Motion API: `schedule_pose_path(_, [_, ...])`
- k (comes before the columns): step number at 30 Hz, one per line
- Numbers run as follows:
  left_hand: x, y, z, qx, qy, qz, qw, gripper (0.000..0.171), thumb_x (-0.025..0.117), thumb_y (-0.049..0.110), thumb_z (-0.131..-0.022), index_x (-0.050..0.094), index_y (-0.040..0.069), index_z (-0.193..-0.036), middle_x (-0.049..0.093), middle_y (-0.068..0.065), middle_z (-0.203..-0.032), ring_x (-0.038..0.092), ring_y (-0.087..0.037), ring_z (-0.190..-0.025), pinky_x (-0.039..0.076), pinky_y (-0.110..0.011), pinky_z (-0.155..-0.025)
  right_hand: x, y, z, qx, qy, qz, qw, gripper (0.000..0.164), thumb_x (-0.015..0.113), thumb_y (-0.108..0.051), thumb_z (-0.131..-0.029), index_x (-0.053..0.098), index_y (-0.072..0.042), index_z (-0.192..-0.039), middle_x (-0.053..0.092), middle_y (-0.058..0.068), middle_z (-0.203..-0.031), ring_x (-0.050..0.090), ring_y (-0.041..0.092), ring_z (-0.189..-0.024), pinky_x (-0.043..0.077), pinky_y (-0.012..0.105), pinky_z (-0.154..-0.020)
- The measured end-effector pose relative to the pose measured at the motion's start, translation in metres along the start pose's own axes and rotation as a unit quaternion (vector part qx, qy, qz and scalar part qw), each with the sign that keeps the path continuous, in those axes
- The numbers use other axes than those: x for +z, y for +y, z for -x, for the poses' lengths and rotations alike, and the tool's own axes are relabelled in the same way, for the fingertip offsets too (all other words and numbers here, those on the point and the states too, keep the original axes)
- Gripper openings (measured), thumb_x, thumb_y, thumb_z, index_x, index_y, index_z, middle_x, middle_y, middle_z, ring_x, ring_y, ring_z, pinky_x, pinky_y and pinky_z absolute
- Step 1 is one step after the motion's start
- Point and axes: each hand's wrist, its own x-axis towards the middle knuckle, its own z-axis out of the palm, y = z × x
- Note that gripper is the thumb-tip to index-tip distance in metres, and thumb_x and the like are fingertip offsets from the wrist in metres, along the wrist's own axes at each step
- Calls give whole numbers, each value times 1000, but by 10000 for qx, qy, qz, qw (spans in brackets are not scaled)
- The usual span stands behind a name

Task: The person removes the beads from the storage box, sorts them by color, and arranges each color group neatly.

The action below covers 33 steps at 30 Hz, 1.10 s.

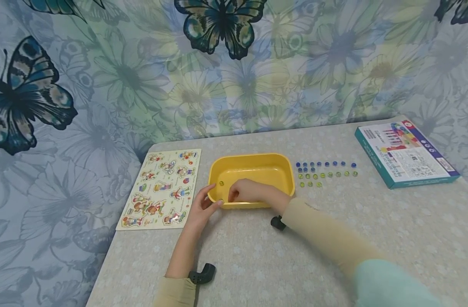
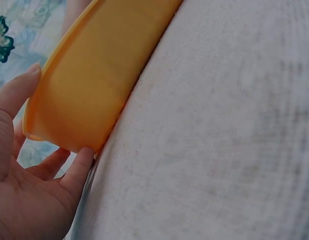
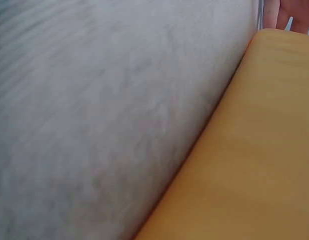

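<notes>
A yellow plastic tray (image 1: 253, 163) sits on the table. At its left near corner my left hand (image 1: 199, 209) holds it, with the thumb on the rim and fingers against the outer wall, as the left wrist view also shows. Inside the tray my right hand (image 1: 248, 191) reaches down with bent fingers; its fingertips are hidden, so I cannot tell if they pinch anything. One small yellow-green bead (image 1: 221, 183) lies on the tray floor left of that hand. The right wrist view shows only the tray's outer wall (image 3: 244, 145) and part of the left hand.
Right of the tray, small blue beads (image 1: 327, 164) and yellow-green beads (image 1: 330, 175) lie in rows. A cream board with cartoon figures (image 1: 158, 187) lies to the left. A teal and white box (image 1: 408, 153) rests at the back right, before a butterfly-patterned curtain (image 1: 218, 94).
</notes>
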Motion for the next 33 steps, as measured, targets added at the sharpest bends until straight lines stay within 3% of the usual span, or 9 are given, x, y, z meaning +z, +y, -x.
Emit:
schedule_pose_path(5, [0,8,6,-31,-90,28,10000,61,71,21,-84,43,21,-138,34,-2,-145,41,-31,-128,38,-43,-102,6,-7,-8,-55,163,92,9998,8,65,-15,-88,71,-13,-92,64,-8,-86,55,9,-79,47,23,-77])
schedule_pose_path(12, [3,28,17,-133,-186,37,9997,63,68,17,-86,38,15,-141,28,-8,-148,37,-35,-130,36,-45,-103,10,-14,-15,-45,187,98,9998,5,67,-16,-86,71,-14,-84,62,-6,-76,52,11,-71,45,22,-68])
schedule_pose_path(21, [1,3,4,6,-20,19,10000,63,72,25,-82,43,22,-138,33,0,-145,42,-29,-128,39,-42,-102,5,-9,-12,-167,355,408,9984,5,68,-16,-85,72,-14,-88,63,-9,-80,55,9,-74,47,21,-72])
schedule_pose_path(27, [1,2,2,-37,93,-76,9999,64,73,29,-81,44,25,-137,34,3,-143,41,-28,-128,40,-41,-100,-14,-7,5,-283,607,89,9977,5,68,-16,-83,69,-15,-87,63,-9,-79,56,10,-73,49,22,-69])
schedule_pose_path(33, [1,3,1,-22,79,-31,10000,62,73,25,-82,44,24,-137,36,2,-142,42,-27,-127,40,-41,-100,-39,-2,41,-411,993,-59,9942,5,68,-19,-84,68,-16,-88,63,-8,-79,57,10,-75,50,24,-69])
